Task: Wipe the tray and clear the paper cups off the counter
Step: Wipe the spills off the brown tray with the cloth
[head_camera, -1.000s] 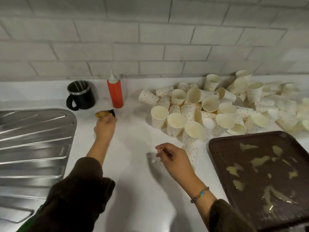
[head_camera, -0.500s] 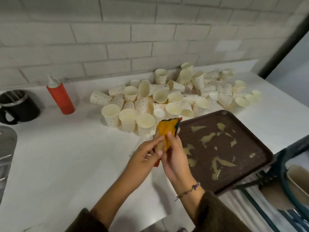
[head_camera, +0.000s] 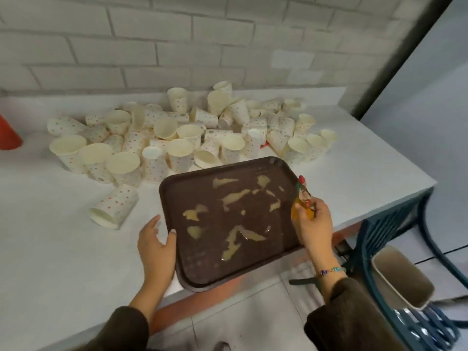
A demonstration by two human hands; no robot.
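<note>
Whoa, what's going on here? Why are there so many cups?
Someone is cleaning up. Their left hand rests on the left edge of a brown tray smeared with yellowish spills, and their right hand holds a yellow sponge at the tray's right edge. Nothing looks wiped yet. A big heap of spotted paper cups sits on the white counter behind the tray, not yet cleared.
</note>
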